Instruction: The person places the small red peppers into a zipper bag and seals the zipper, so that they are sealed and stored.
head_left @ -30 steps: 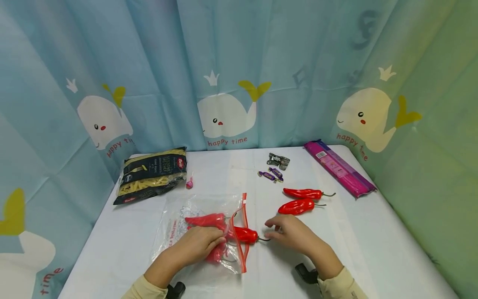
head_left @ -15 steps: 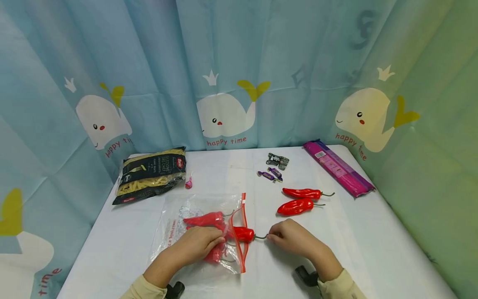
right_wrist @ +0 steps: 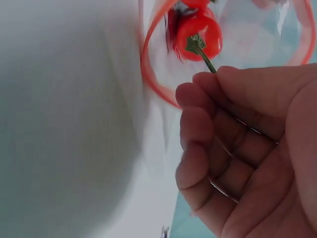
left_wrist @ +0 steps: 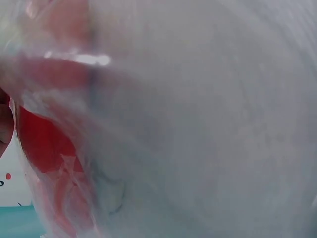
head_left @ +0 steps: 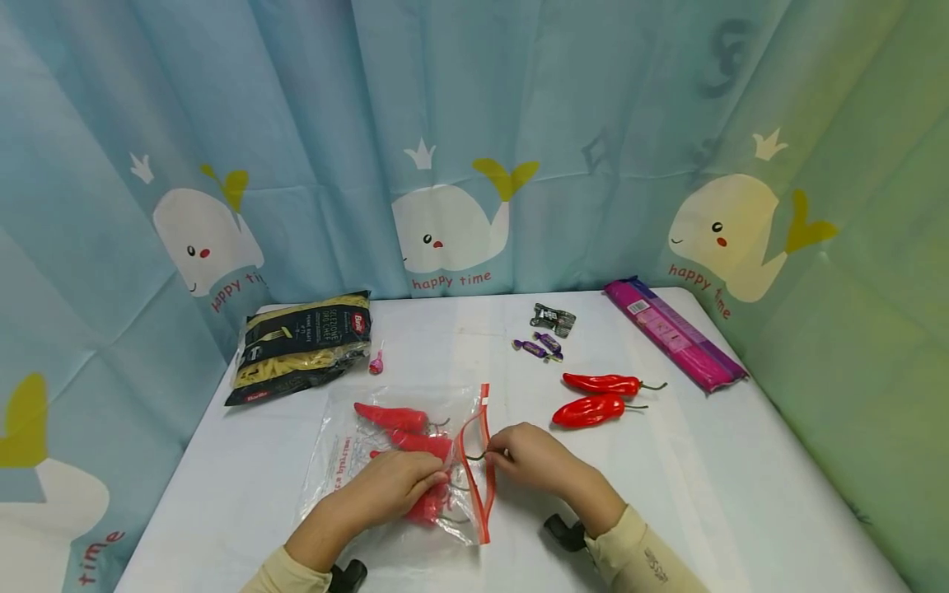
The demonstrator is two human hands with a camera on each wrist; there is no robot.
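A clear zip bag (head_left: 337,420) with a red-edged mouth lies on the table, several red chili peppers inside it. My left hand (head_left: 389,486) rests over the bag and pinches its film near the mouth; in the left wrist view only a bit of a finger (left_wrist: 5,126) shows past the blurred plastic. At the bag's mouth, my right hand (head_left: 537,457) pinches the green stem of a red chili pepper (right_wrist: 210,32), whose body is within the bag. Two more chili peppers, an upper one (head_left: 600,384) and a lower one (head_left: 589,412), lie right of the bag.
A black pasta packet (head_left: 300,346) sits at the back left, with a small pink lollipop (head_left: 376,362) beside it. Small purple candies (head_left: 532,349) and a dark wrapped sweet (head_left: 552,319) lie at the back. Far right is a long magenta packet (head_left: 670,333). Curtains surround the table.
My right hand first took the pepper's stem, then moved left, sliding the pepper from halfway out to inside the bag. The left hand stayed in place.
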